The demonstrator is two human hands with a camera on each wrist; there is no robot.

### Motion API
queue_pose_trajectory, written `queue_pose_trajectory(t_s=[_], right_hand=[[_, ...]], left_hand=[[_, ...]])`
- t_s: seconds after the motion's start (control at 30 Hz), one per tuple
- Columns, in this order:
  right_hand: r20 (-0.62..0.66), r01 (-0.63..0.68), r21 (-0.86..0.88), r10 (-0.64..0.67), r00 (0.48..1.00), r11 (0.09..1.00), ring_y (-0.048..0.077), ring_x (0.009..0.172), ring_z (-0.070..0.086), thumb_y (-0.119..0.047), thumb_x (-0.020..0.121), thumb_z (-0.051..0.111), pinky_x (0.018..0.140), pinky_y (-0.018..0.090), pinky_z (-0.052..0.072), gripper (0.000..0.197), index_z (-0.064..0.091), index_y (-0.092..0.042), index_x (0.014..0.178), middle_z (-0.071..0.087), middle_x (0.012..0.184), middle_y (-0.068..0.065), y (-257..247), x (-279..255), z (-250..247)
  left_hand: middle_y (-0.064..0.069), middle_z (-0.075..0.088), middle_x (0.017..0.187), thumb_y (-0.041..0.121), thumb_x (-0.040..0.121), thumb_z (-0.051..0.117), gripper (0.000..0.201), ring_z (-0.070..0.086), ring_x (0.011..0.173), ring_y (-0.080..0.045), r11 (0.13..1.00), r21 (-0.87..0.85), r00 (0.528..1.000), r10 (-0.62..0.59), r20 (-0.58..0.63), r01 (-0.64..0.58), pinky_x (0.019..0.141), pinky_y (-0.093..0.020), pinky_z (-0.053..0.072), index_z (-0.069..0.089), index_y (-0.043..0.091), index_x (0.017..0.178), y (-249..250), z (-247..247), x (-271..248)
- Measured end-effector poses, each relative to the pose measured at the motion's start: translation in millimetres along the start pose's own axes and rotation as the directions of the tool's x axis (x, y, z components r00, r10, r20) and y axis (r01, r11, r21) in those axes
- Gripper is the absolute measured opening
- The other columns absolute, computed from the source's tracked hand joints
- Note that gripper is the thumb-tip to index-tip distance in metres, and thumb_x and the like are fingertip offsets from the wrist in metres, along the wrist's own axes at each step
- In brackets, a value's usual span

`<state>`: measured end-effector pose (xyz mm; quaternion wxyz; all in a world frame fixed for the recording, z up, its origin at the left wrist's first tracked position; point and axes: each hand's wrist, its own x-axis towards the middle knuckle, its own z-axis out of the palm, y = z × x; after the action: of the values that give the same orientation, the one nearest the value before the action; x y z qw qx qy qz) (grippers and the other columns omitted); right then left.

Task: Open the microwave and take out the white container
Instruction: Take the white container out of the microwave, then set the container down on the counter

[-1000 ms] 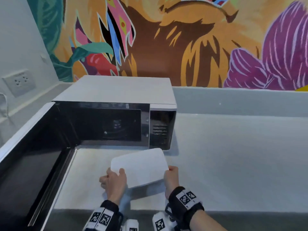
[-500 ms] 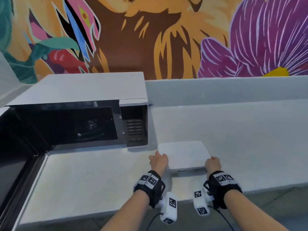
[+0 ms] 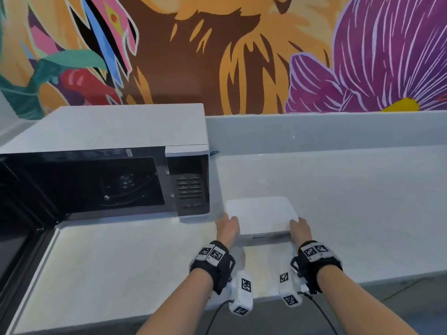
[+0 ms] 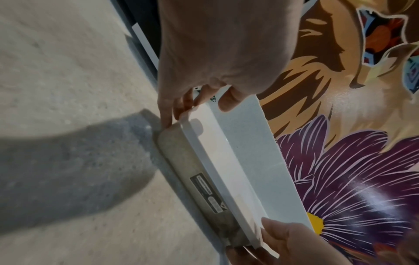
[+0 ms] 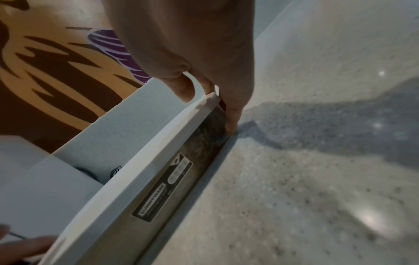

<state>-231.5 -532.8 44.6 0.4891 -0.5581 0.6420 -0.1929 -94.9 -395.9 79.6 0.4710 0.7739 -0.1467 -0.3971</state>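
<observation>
The white container, a flat box with a white lid and a clear labelled base, sits low on the counter just right of the microwave. My left hand grips its left end, thumb on the lid and fingers down the side, as the left wrist view shows: left hand, container. My right hand grips the right end the same way; in the right wrist view the right hand holds the container, whose base meets the counter. The microwave door stands open at the left and the cavity is dark.
The pale speckled counter runs right and back to a low grey backsplash under a painted mural. The microwave's control panel is a hand's width left of the container. The counter's front edge lies just behind my wrists.
Both hands carried the container from in front of the open microwave to the right and lowered it to the counter beside the control panel. The head view panned right.
</observation>
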Motion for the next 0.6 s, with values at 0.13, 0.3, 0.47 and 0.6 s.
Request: queue_pose_trajectory(t_s=[0.13,0.3,0.47,0.6], right_hand=[[-0.033,0.112,-0.159,-0.119,0.992,0.981,0.038,0.139,0.027,-0.028,0.096,0.035,0.113,0.045,0.027,0.060,0.018,-0.012,0.151,0.017,0.155,0.020,-13.6,-29.9,-2.5],[0.102,0.558,-0.115,-0.549,0.830,0.822,0.024,0.141,0.027,-0.024,0.098,0.037,0.115,0.035,0.024,0.050,0.031,-0.016,0.147,0.022,0.153,0.011,-52.2,-87.8,6.9],[0.251,0.827,-0.093,-0.791,0.559,0.555,0.017,0.136,0.035,-0.018,0.097,0.041,0.106,0.018,0.022,0.043,0.044,-0.015,0.139,0.034,0.146,0.006,-90.1,-148.2,38.7],[0.321,0.867,0.001,-0.822,0.471,0.497,0.015,0.131,0.039,-0.018,0.096,0.044,0.104,0.017,0.024,0.034,0.054,-0.017,0.128,0.040,0.139,0.005,-117.9,-186.5,62.5]], left_hand=[[-0.012,0.029,0.152,0.021,0.094,0.036,0.053,0.037,0.135,-0.029,0.959,0.183,0.976,0.216,0.025,-0.217,0.115,-0.039,0.031,0.030,0.009,0.146,7.9,-23.1,-35.2],[0.000,0.054,0.131,0.026,0.092,0.043,0.039,0.046,0.129,-0.020,0.569,0.665,0.595,0.771,-0.227,-0.483,0.116,-0.044,0.028,0.058,0.020,0.127,2.2,-125.1,-116.2],[-0.018,0.053,0.132,0.022,0.090,0.043,0.039,0.043,0.129,-0.039,0.673,0.737,0.182,0.718,-0.672,0.065,0.110,-0.054,0.025,0.054,0.014,0.127,-44.2,-278.1,-196.2],[-0.026,0.048,0.130,0.052,0.092,0.019,0.056,0.041,0.125,-0.045,0.911,0.263,0.300,0.167,-0.939,0.316,0.099,-0.055,0.036,0.037,0.022,0.136,-124.2,-390.8,-223.6]])
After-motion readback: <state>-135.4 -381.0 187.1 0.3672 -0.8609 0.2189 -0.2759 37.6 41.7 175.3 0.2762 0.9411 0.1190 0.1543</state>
